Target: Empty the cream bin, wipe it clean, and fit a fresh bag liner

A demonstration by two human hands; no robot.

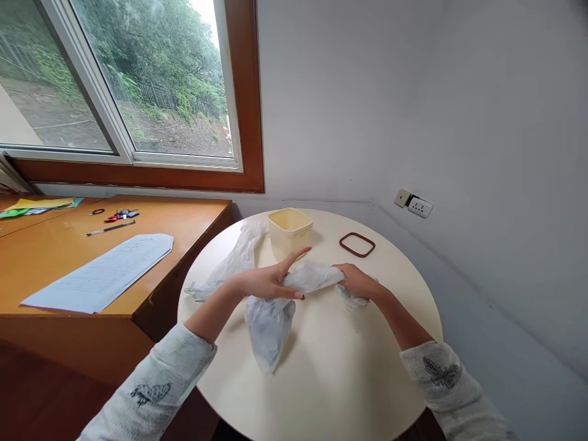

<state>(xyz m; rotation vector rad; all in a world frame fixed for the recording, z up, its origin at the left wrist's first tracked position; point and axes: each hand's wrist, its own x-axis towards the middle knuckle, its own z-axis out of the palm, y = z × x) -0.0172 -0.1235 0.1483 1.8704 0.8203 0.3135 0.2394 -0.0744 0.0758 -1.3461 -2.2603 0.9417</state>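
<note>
Over the round table (335, 373), a white plastic bag (271, 331) is stretched between my two hands. My left hand (264, 280) has the bag passing through it, with thumb and one finger spread apart and the other fingers hidden. Part of the bag hangs below that hand. My right hand (356, 282) is closed around the bag's gathered end, and some crumpled plastic shows beneath it. Just behind my left hand stands a pale yellow square container (289, 236), upright and without a lid. Another white plastic bag (234, 263) lies crumpled left of it.
A reddish-brown rounded square ring (357, 244) lies at the table's back right. To the left, a wooden desk (202, 214) holds paper sheets (105, 269), a pen (111, 228) and keys (122, 214). The wall with a socket (420, 207) stands behind.
</note>
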